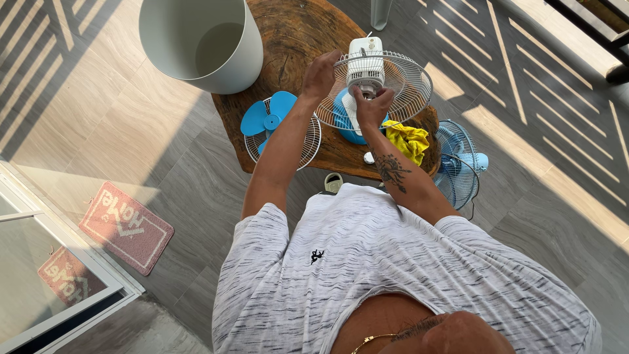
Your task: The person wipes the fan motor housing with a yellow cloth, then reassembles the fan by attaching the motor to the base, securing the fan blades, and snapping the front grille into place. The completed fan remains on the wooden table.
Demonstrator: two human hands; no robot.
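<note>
The white fan motor (pixel 365 64) with its rear wire guard (pixel 393 85) is standing on the round wooden surface (pixel 308 33). The left hand (pixel 320 75) is gripping the guard's rim, fingers curled shut on the wire; the right hand (pixel 373 105) is pinching the motor's hub. It likely handles light, the thin wire bending easily, so rim and housing suit holding. One blue blade (pixel 267 118), one second guard (pixel 288 141), one yellow cloth (pixel 407 139), one white bucket (pixel 203 42) are lying nearby.

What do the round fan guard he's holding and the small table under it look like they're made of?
Round white wire fan guard: thin metal wire, probably painted or coated, judging by its fine radial spokes. Small brown table: solid wood with a glossy varnish, showing dark grain and an irregular edge.
</note>
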